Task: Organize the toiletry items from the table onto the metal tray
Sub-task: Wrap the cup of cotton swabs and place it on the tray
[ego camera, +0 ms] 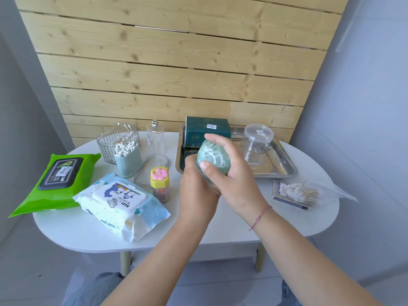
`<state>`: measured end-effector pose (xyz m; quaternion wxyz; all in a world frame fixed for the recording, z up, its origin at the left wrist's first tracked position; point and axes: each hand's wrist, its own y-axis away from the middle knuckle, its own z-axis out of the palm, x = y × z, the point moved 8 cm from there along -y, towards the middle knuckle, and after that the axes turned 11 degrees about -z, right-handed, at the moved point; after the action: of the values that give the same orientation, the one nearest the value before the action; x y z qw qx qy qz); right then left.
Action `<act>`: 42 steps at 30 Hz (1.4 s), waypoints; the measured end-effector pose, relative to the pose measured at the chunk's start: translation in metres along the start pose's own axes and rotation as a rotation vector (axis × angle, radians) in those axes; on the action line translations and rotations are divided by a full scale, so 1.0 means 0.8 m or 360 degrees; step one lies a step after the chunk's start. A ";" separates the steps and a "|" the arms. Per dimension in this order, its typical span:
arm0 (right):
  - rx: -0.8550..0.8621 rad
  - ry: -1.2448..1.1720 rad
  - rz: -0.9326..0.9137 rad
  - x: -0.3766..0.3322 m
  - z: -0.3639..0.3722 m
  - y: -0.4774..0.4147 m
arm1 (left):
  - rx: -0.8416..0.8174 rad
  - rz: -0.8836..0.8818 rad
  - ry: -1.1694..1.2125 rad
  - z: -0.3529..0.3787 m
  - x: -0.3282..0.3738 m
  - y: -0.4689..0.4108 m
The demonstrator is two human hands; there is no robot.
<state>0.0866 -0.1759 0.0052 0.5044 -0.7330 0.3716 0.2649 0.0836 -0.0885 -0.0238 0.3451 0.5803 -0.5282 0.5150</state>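
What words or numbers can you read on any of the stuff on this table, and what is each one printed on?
"BABY WIPES": front of the blue and white wipes pack.
"BABY": upside down on that pack's white flip lid.
Green wipes pack: lid label too blurred to read.
Dark green box on the metal tray: print too small.
Yellow-capped bottle: red label unreadable.

White table (pixel 72 228): wipes packs (pixel 56 180), swab holders (pixel 128 160), metal tray (pixel 287 171).

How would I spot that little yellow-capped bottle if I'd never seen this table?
Start at the white table, left of the metal tray. Just right of the blue baby wipes stands a small bottle. Only it has a yellow cap with a pink flower on top.
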 end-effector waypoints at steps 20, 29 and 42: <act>-0.0416 0.0095 0.0353 0.051 -0.051 -0.024 | -0.0626 -0.0382 0.0084 0.055 -0.033 -0.030; -0.0206 0.0537 0.0594 0.170 -0.188 -0.076 | -0.0724 -0.0423 0.0003 0.168 -0.001 -0.107; -0.0289 0.0773 0.0864 0.281 -0.228 -0.074 | -0.0998 -0.0776 0.0106 0.263 -0.049 -0.126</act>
<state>0.2685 -0.3966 -0.0704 0.2459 -0.6910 0.6363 0.2392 0.2338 -0.2562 -0.0958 0.6347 0.5382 -0.4950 0.2502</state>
